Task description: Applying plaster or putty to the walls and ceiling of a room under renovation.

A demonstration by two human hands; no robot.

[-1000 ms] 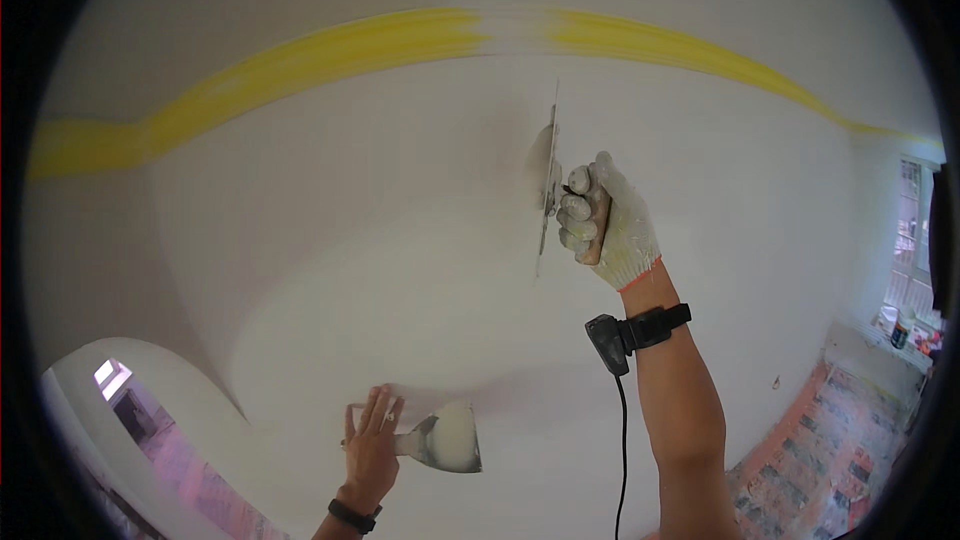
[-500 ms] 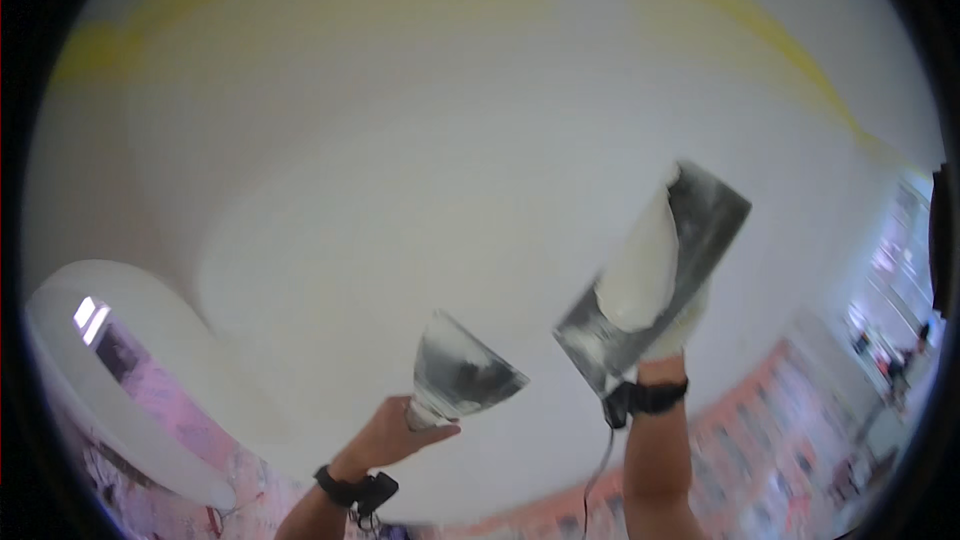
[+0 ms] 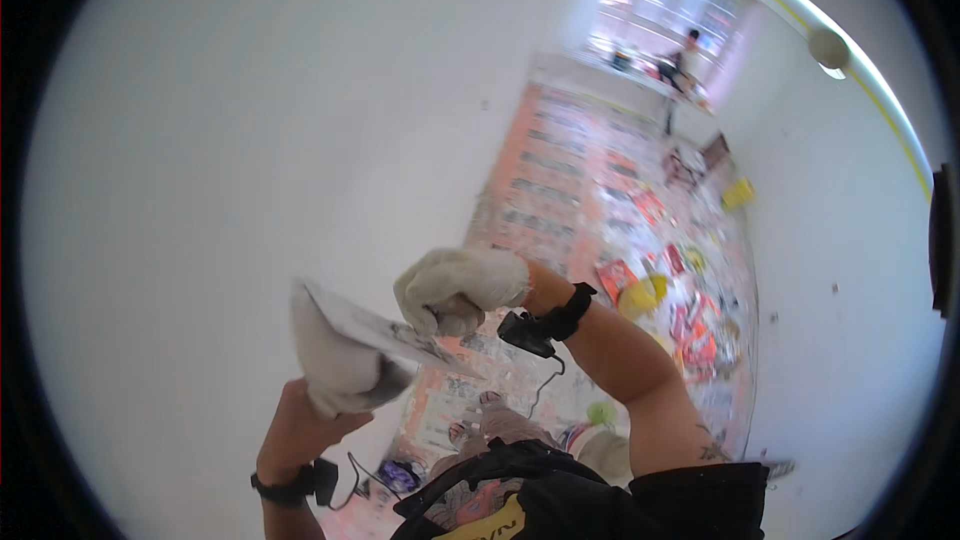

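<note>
My bare left hand (image 3: 296,430) is closed round the handle of a wide putty knife (image 3: 388,380) at lower left. My right hand (image 3: 465,278), in a whitish glove, grips the handle of a flat rectangular plastering trowel (image 3: 365,323). The trowel is tilted, its blade close above the putty knife. Thick white plaster (image 3: 335,360) lies between the two blades. Motion blurs it, and I cannot tell which blade bears most of it. Both wrists wear black straps with small cabled boxes.
A white wall (image 3: 250,140) rises along the left. Printed sheeting (image 3: 550,175) covers the floor, with a yellow container (image 3: 642,295) and scattered red packages to the right. A pale bucket (image 3: 602,455) stands by my legs. Another person (image 3: 685,62) is far off near a window.
The view has swung from the upper wall down toward the floor and room. Trowel and putty knife, apart before, have come together. The trowel has turned, its handle side now facing my right.
</note>
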